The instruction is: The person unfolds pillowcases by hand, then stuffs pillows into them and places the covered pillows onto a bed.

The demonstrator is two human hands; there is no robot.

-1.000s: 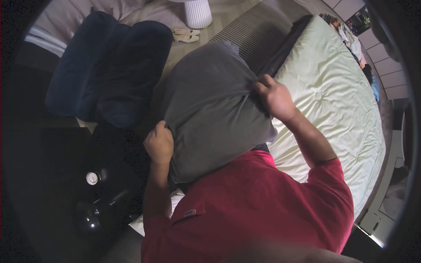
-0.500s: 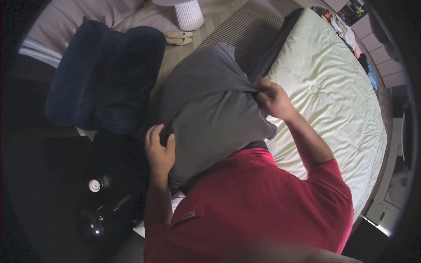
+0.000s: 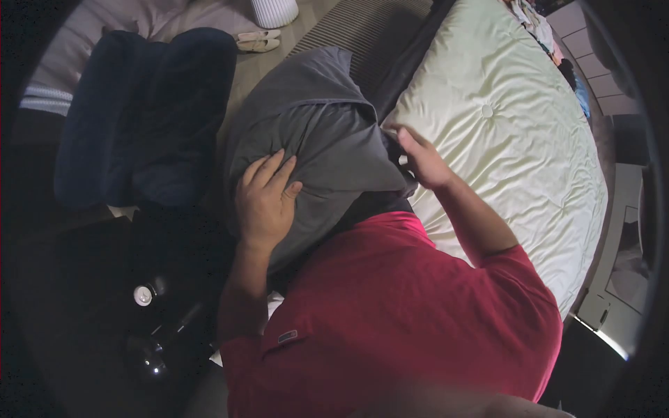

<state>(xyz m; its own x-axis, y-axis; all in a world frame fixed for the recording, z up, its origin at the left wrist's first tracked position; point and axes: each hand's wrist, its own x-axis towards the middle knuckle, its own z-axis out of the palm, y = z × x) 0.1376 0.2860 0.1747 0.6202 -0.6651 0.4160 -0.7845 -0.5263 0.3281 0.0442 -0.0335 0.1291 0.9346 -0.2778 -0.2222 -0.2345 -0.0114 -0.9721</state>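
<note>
A dark grey pillow [image 3: 327, 150] lies across my lap, its cover folded over along the upper side. My left hand [image 3: 266, 202] rests on the pillow's left part with the fingers spread. At the pillow's right corner, my right hand [image 3: 419, 157] has its fingers closed on the grey fabric; some fingertips are hidden behind the cloth.
A pale green quilt [image 3: 516, 132] covers the bed on the right. Dark blue cushions [image 3: 150, 118] stand at the left. Beyond them are light shoes [image 3: 258, 42] and a white ribbed table base [image 3: 276, 12]. A small white round object [image 3: 143, 295] sits on a dark surface.
My left hand has moved up and right onto the pillow. My right hand remains at the corner, where the fabric is now gathered differently. The whole view has shifted slightly.
</note>
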